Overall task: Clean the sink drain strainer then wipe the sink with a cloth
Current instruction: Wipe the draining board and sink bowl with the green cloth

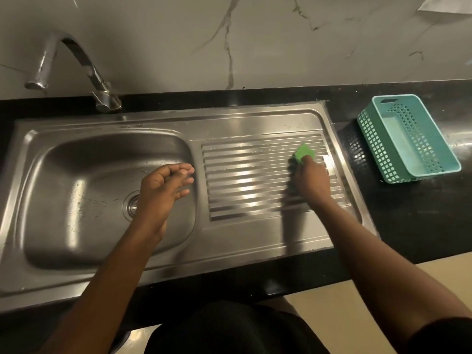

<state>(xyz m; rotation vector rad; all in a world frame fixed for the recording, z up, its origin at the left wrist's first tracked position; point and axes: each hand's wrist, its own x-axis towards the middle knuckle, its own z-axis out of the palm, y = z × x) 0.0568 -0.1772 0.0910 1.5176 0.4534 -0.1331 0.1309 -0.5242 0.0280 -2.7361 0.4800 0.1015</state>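
Observation:
A stainless steel sink (76,159) has a basin on the left and a ribbed drainboard (245,175) on the right. The round drain strainer (131,205) sits in the basin floor, partly hidden by my left hand. My left hand (163,187) hovers over the basin's right side, fingers loosely curled, holding nothing. My right hand (310,181) presses a bright green cloth (303,152) onto the drainboard's right part; only the cloth's far corner shows beyond my fingers.
A curved chrome tap (76,65) stands behind the basin at the back left. A teal perforated plastic basket (408,136) sits on the black countertop (408,226) right of the sink. A marble-patterned wall rises behind.

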